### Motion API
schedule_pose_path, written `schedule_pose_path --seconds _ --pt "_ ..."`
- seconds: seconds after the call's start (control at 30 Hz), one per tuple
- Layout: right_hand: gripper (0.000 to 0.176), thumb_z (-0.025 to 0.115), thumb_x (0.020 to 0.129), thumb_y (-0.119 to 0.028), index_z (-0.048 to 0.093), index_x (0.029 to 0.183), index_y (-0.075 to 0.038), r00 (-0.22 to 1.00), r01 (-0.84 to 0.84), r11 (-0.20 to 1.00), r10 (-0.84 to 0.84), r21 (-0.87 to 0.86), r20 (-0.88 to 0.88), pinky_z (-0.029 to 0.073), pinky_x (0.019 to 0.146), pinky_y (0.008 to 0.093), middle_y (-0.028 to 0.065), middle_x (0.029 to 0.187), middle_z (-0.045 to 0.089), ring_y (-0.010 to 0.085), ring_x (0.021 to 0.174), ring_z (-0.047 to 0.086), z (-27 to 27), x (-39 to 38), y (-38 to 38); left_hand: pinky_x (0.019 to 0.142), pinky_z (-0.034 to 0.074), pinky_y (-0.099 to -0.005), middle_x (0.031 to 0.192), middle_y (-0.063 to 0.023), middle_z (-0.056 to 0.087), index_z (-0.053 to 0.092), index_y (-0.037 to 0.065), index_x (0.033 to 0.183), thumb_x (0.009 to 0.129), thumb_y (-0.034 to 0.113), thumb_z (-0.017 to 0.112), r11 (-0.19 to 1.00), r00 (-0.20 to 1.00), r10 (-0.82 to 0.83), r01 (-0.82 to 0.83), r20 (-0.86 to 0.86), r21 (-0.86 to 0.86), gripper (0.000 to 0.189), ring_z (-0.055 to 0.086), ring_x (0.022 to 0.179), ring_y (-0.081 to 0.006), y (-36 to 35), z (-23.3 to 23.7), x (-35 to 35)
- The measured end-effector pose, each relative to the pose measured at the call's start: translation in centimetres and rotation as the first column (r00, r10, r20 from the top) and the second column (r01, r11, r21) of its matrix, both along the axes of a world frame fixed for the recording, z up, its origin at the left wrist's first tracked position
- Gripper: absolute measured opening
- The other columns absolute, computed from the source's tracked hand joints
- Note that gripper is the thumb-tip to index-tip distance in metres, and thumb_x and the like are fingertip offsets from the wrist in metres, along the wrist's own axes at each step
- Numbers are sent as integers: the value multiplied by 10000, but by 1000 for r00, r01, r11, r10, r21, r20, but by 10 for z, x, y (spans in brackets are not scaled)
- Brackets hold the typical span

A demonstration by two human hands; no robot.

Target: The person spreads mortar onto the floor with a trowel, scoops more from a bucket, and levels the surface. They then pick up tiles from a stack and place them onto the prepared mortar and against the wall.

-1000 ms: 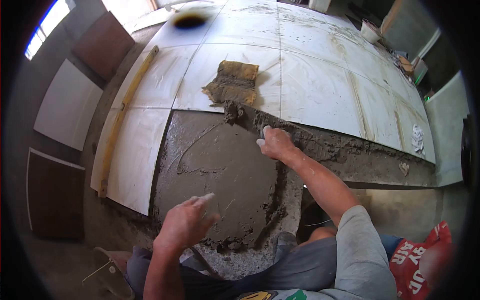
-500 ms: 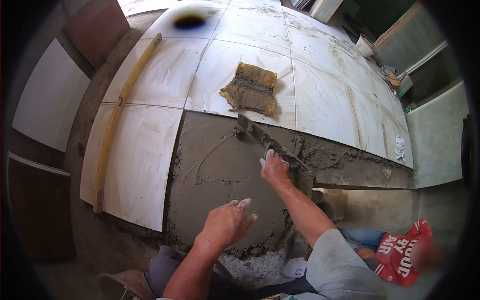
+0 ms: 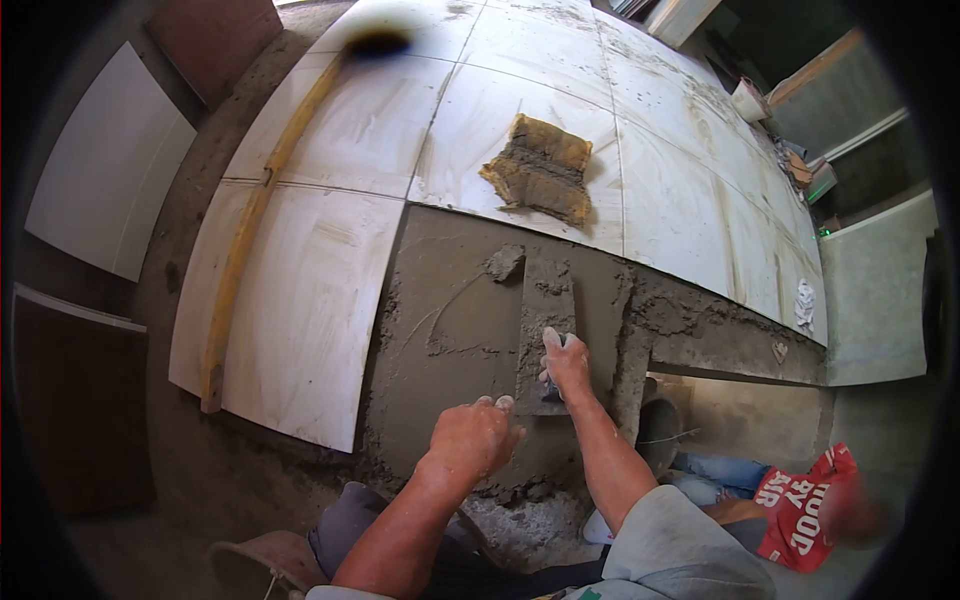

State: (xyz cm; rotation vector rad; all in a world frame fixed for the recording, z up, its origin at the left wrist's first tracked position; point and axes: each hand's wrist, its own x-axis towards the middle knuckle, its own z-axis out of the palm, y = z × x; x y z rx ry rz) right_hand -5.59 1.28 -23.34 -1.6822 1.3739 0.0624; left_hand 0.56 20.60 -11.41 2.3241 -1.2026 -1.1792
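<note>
My right hand point(image 3: 566, 364) is wrapped round the handle of a long flat trowel point(image 3: 547, 290), whose mortar-smeared blade lies on wet grey mortar point(image 3: 450, 360). A lump of mortar point(image 3: 505, 263) sits by the blade's far left corner. My left hand point(image 3: 474, 438) hovers over the near part of the mortar, its fingers partly spread with nothing in them. Beyond the mortar, a dirty yellow sponge-like pad point(image 3: 541, 170) lies on the white tiles point(image 3: 450, 150).
On the left tiles lies a long yellow bar point(image 3: 245, 240). Loose panels point(image 3: 110, 170) stand farther left. At the lower right is a person in a red shirt point(image 3: 800, 510), beside a dark bucket point(image 3: 660, 430). Another bucket point(image 3: 265, 565) is at the lower left.
My right hand has drawn the trowel nearer and turned its blade from slanting to nearly straight away from me. The view has shifted slightly, and my left hand remains over the mortar.
</note>
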Motion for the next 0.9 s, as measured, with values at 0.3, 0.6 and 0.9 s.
schedule_pose_path --seconds 0.3,0.6,0.9 --pt "485 502 915 -410 556 961 70 961 -254 861 173 -440 -215 509 791 499 294 899 649 434 891 645 -43 46 -9 862 497 -426 1111 -197 633 529 62 1264 895 409 550 998 999 -40 39 17 53 507 609 1038 -336 1 -19 -7" --pt "527 482 924 -414 537 1041 97 947 -226 855 81 -466 -311 505 826 487 280 963 649 426 930 637 -46 26 -41 893 488 -419 1155 -208 618 507 69 1294 899 439 537 991 997 -80 82 -20 110 542 596 1077 -336 -9 -14 -12" --pt "611 463 930 -485 520 1017 116 988 150 975 -144 -162 47 525 528 395 253 771 637 328 530 649 -50 6 -26 873 499 -421 1107 -208 632 505 71 1291 907 444 523 989 996 -86 89 -34 114 535 608 1044 -341 7 -12 -18"
